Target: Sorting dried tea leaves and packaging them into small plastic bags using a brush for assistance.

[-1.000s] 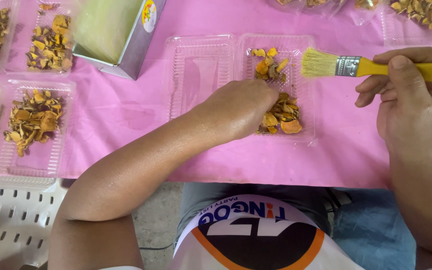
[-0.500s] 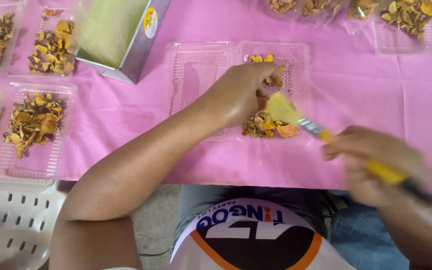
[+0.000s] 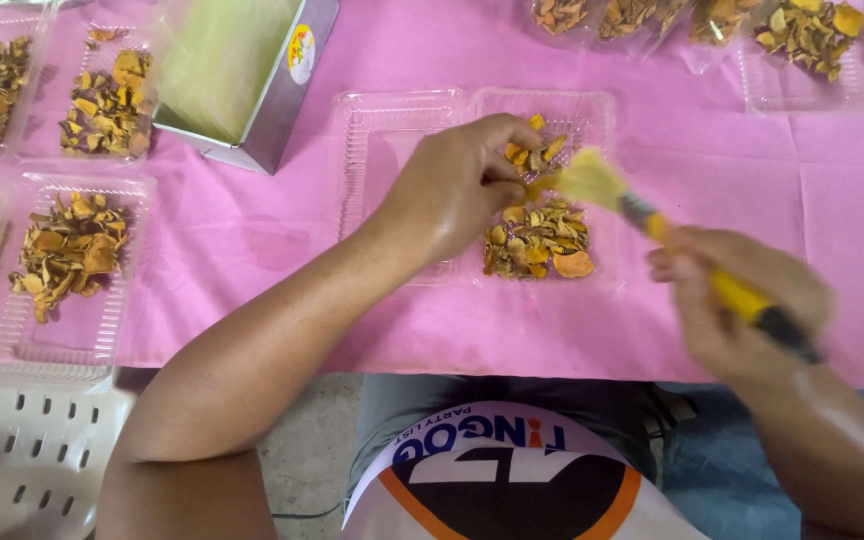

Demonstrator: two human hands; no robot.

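Clear plastic clamshell tray (image 3: 382,130), centre frame, holds dried yellow slices (image 3: 539,240). Left hand (image 3: 452,185) pinches one slice above them; right hand (image 3: 742,305), lower right, grips a yellow-handled brush (image 3: 642,215) brushing it. Next likely calls for a steady pinch.

A yellow-handled brush (image 3: 652,222) tilts bristles-down over orange-brown dried pieces (image 3: 539,240) in an open clear clamshell tray (image 3: 392,130).

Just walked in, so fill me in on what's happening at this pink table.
A person's left hand pinches dried orange-yellow pieces in an open clear plastic container. The right hand holds a yellow-handled brush, bristles at the pieces. More filled trays sit left on the pink cloth.
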